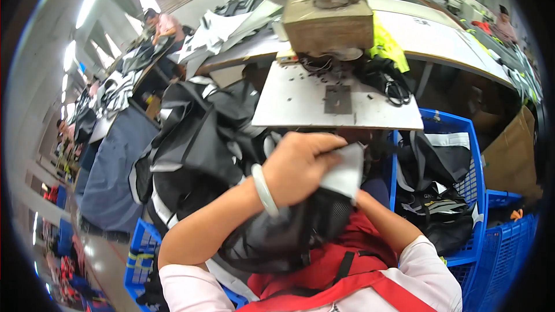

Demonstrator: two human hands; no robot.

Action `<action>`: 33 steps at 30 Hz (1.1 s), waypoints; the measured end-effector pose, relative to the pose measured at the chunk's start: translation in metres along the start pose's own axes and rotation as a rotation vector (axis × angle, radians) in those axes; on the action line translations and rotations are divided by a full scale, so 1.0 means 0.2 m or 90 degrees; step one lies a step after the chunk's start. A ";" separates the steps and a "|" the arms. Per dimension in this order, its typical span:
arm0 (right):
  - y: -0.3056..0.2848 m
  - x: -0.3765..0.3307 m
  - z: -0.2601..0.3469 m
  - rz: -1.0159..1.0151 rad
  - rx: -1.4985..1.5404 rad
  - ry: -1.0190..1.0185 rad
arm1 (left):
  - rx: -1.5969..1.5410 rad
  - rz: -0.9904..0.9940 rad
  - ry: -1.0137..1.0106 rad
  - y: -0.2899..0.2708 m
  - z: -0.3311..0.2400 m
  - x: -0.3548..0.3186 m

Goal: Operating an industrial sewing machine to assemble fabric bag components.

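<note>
A black fabric bag with a mesh panel and a whitish inner face rests on my lap, in front of the work table. My left hand, wearing a pale bangle, is closed at its upper edge, beside the turned-up whitish flap. The fingers are slightly blurred. From the lower right my right forearm reaches behind that flap. The bag covers my right hand, so its fingers do not show. Left of the bag lies a large heap of black and grey fabric pieces.
Ahead stands a white work table with a metal plate, small dark bits, black-handled scissors and a cardboard box. Blue crates flank me, the right crate holding black pieces. A person works at the far left.
</note>
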State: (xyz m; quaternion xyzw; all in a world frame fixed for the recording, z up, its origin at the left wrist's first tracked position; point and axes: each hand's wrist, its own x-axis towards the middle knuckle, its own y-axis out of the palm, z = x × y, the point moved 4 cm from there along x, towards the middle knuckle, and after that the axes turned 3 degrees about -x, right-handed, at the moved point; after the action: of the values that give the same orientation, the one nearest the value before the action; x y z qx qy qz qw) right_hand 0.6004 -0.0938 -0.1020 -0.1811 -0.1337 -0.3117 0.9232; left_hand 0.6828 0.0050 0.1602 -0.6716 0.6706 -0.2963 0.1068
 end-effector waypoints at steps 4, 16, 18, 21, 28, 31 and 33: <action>-0.51 0.15 0.28 -0.161 -0.019 0.078 | -0.031 -0.020 -0.037 -0.08 0.28 0.18; -0.68 0.51 0.55 0.022 -0.006 0.124 | -0.125 0.054 -0.122 -0.03 0.56 0.43; -0.68 0.55 0.48 0.018 0.011 0.112 | -0.147 0.046 -0.143 -0.03 0.64 0.47; -0.69 0.62 0.41 0.002 0.043 0.107 | -0.184 0.037 -0.175 -0.05 0.79 0.56; -0.73 0.78 0.09 -0.052 0.107 0.158 | -0.151 0.016 -0.243 -0.07 1.05 0.77; -0.75 0.84 -0.01 -0.063 0.129 0.179 | -0.126 -0.006 -0.269 -0.06 1.11 0.83; -0.76 0.86 -0.06 -0.063 0.136 0.198 | -0.177 -0.025 -0.294 -0.05 1.15 0.87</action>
State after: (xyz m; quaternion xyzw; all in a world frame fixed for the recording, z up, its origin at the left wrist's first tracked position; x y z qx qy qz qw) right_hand 0.6398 -0.3026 -0.0116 -0.0250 -0.0308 -0.3647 0.9303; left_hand 0.8034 -0.2209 0.0255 -0.7424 0.6496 -0.0426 0.1583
